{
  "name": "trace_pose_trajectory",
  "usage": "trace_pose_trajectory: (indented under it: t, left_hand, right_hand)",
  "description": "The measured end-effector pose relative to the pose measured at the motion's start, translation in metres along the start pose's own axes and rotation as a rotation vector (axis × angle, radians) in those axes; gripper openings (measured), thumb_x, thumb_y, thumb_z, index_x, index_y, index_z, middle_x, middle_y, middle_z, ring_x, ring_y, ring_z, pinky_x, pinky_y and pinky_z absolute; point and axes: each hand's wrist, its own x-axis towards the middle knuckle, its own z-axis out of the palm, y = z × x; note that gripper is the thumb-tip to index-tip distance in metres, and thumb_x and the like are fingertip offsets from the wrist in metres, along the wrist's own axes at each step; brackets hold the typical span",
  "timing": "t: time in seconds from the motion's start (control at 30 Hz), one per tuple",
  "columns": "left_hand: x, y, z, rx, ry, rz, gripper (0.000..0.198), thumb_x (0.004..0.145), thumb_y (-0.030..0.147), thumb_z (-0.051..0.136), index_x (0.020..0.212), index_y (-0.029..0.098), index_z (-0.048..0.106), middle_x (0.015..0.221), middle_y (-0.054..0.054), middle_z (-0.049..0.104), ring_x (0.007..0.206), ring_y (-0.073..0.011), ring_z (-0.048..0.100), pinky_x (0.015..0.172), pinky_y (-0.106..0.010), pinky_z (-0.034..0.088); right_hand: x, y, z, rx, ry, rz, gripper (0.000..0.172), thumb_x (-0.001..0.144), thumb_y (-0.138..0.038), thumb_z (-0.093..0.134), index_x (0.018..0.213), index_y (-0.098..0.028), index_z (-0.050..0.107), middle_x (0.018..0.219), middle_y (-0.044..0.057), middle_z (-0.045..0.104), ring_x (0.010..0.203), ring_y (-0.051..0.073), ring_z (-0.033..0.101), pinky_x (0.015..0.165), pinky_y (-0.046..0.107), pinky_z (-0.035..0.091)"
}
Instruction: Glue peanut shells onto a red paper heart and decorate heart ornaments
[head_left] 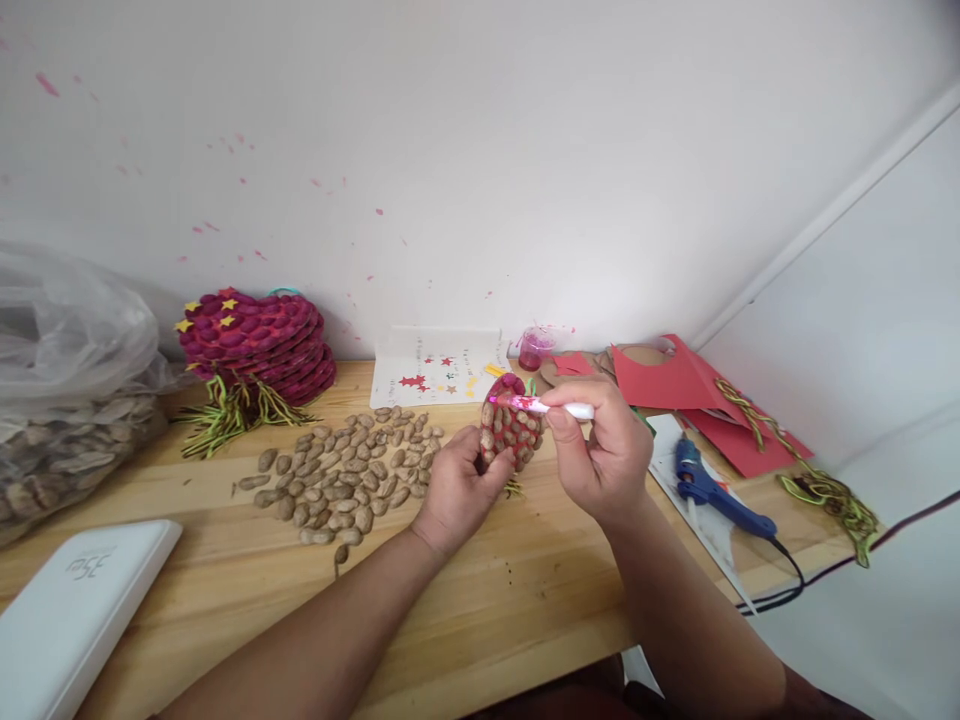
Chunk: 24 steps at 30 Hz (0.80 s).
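My left hand [466,487] is closed on the edge of a red piece covered with peanuts [517,428], held up over the table. Its peanuts are magenta along the top and bare tan lower down. My right hand [604,450] pinches a slim white paintbrush [574,409] smeared with pink. The brush's tip lies at the upper left part of the piece, by the magenta peanuts. Green-and-black yarn [514,488] shows below the piece. Left of my left hand, many loose peanuts [345,480] are spread on the wooden table [480,620].
Stacked magenta peanut pieces [259,335] with yarn tassels stand beside a bag of peanuts [67,450]. A white power bank [90,610] lies front left. Behind are a paper sheet [397,370] and a paint cup [535,348]. Right are red card [667,375] and a glue gun [712,490].
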Motion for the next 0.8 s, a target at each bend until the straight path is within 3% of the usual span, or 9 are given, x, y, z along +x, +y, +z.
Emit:
trace_pose_trajectory:
  t: [0.47,0.8]
  left_hand:
    - [-0.005,0.003,0.002,-0.365,-0.159,-0.171,0.024,0.085,0.041,0.064,0.075,0.022,0.053,0.053,0.007,0.05,0.044,-0.0096,0.041,0.044,-0.023,0.033]
    - [-0.004,0.006,0.0,-0.433,-0.204,-0.281,0.036,0.081,0.052,0.069,0.073,0.022,0.051,0.046,0.007,0.051,0.038,-0.0073,0.038,0.039,-0.021,0.029]
  right_hand:
    - [-0.002,0.006,0.0,0.046,-0.011,0.089,0.013,0.096,-0.017,0.059,0.105,-0.024,0.066,0.093,0.003,0.071,0.08,0.019,0.066,0.076,0.036,0.052]
    - [-0.003,0.01,-0.001,0.083,0.035,0.11,0.015,0.095,-0.013,0.061,0.106,-0.023,0.067,0.092,0.002,0.067,0.073,0.015,0.061,0.07,0.032,0.05]
